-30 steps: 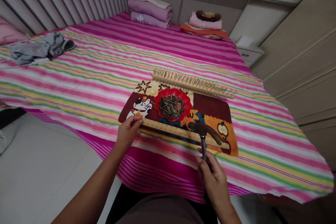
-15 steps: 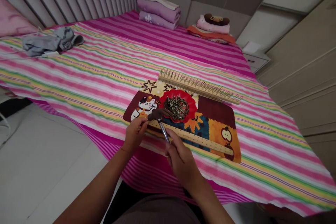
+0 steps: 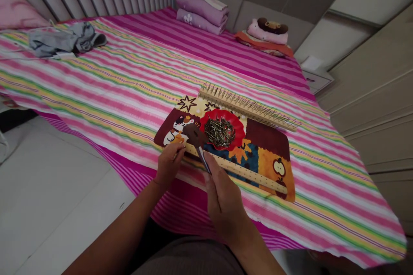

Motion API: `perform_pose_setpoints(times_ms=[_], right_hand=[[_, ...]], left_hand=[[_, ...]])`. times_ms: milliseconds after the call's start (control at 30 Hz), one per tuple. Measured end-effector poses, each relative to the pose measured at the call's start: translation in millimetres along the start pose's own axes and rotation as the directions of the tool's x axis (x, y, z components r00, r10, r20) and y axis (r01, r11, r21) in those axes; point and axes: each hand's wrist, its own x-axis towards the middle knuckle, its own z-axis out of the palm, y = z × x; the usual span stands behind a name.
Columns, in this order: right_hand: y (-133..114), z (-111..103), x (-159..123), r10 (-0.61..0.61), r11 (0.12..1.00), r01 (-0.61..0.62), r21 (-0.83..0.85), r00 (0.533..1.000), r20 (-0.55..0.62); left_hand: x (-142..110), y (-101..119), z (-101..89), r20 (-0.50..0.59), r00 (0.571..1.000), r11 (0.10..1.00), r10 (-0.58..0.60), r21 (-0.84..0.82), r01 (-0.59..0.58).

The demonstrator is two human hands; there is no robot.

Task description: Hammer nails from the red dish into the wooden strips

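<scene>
My right hand is closed round the handle of a hammer, whose dark head hangs over the left end of a long wooden strip drilled with holes. My left hand pinches at that left end, fingers together; what it holds is too small to see. The strip lies on a patterned mat near the bed's front edge. On the mat sits a red dish heaped with small nails. A second wooden strip, with nails standing in a row, lies along the mat's far side.
The striped pink bedspread covers a wide bed. Grey clothes lie at the far left, folded purple blankets and a plush toy at the headboard. A nightstand and pale wardrobe stand at right. Pale floor tiles are at left.
My right hand has carried the hammer from the right end of the near strip to its left end, beside my left hand. My left hand has stayed at the strip's left end.
</scene>
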Motion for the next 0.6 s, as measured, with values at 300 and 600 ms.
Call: perform_pose_setpoints(times_ms=[300,600], right_hand=[[15.7,-1.5,-3.4,0.065,0.998,-0.065,-0.001,0.997,0.035],[78.3,-21.0,-72.5,0.261,0.965,-0.256,0.059,0.909,-0.326]], left_hand=[[-0.1,-0.3,4.0,-0.040,0.999,1.000,0.013,-0.013,-0.013],[-2.6,-4.8,8.5,-0.097,0.985,0.988,0.143,0.078,-0.135]])
